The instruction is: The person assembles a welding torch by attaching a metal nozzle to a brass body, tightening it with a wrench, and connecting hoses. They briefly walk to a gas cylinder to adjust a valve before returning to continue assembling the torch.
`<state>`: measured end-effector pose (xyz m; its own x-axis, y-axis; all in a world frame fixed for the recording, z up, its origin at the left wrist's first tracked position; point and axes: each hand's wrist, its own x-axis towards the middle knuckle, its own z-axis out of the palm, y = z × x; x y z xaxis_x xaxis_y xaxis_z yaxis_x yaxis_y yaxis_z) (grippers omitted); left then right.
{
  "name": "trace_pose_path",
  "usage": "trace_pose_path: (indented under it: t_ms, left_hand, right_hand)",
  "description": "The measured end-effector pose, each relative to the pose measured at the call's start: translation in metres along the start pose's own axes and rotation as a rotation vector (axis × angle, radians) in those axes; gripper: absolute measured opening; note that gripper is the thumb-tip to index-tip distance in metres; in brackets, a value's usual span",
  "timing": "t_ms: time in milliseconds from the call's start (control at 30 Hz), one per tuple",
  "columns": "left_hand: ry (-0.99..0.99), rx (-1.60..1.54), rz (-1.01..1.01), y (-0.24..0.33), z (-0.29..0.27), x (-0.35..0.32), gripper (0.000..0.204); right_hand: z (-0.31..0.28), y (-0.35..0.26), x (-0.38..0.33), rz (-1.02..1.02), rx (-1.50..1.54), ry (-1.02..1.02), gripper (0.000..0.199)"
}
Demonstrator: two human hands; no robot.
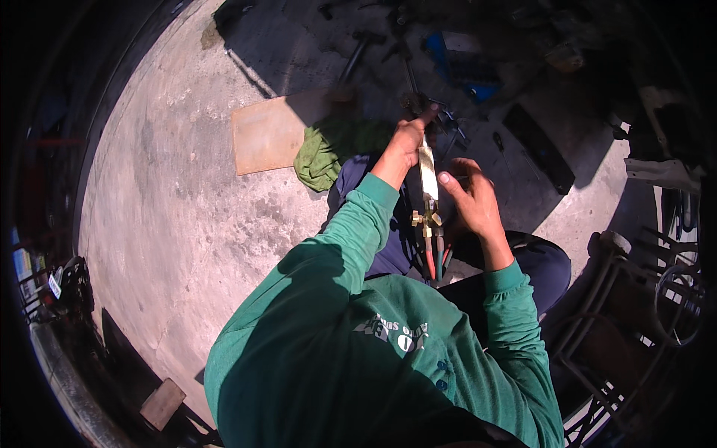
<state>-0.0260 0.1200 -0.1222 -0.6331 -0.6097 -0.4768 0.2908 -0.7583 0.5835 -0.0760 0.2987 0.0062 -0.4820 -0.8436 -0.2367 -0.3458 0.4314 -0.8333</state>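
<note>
looking down from the head camera onto rough, pitted concrete floor [187,216], pale in sun and cut by hard shadows. gripped near its far end by the left hand [407,142], fingers closed round it: a long brass cutting torch [428,175], flat and shiny along its body, with brass valve knobs [426,219] at the near end. trailing from the knobs toward the lap: a red hose [430,263] and a dark one beside it. held just right of the torch, touching or nearly touching its body, the right hand [470,198], fingers half curled and thumb up; cannot tell whether anything is pinched in it. covering both forearms: green knit sleeves [358,224], with pale lettering on the shirt chest. lying on the floor left of the hands: a crumpled green cloth [321,157], soft and folded, and beside it a flat tan board [265,134], rectangular. scattered in shade beyond: dark metal tools, among them a hammer [358,48], plus a blue boxy item [463,67]. standing at the right edge: a dark metal-framed stool [620,313]. resting at lower left: a small wooden block [162,403].
</note>
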Motion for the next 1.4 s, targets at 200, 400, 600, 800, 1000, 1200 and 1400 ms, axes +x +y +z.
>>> trace_pose_path:
  t_ms: [200, 400, 600, 800, 1000, 1200, 1400]
  left_hand:
    - [-0.426, 0.494, 0.028, 0.066, 0.068, -0.093, 0.044]
    - [-0.902, 0.690, 0.398, 0.107, 0.082, -0.103, 0.055]
    - [-0.345, -0.029, 0.480, 0.200, 0.060, -0.002, 0.066]
    - [-0.407, -0.139, 0.387, 0.235, 0.082, 0.051, 0.069]
    - [-0.442, -0.005, 0.460, 0.237, 0.084, 0.043, 0.082]
    - [-0.508, -0.124, 0.371, 0.246, 0.080, 0.045, 0.090]
    - [-0.404, -0.122, 0.443, 0.233, 0.061, 0.059, 0.104]
  right_hand:
    - [-0.010, -0.008, 0.022, 0.254, 1.088, -0.295, 0.086]
    - [-0.015, -0.025, -0.010, 0.011, 1.497, -0.472, 0.118]
    - [-0.011, -0.021, -0.029, -0.052, 1.435, -0.577, 0.108]
    - [0.009, -0.015, -0.026, -0.025, 1.353, -0.561, 0.105]
    - [0.012, -0.010, -0.022, -0.025, 1.382, -0.610, 0.106]
    - [0.012, -0.013, -0.024, -0.014, 1.372, -0.588, 0.114]
    - [0.009, -0.015, -0.023, -0.055, 1.388, -0.647, 0.108]
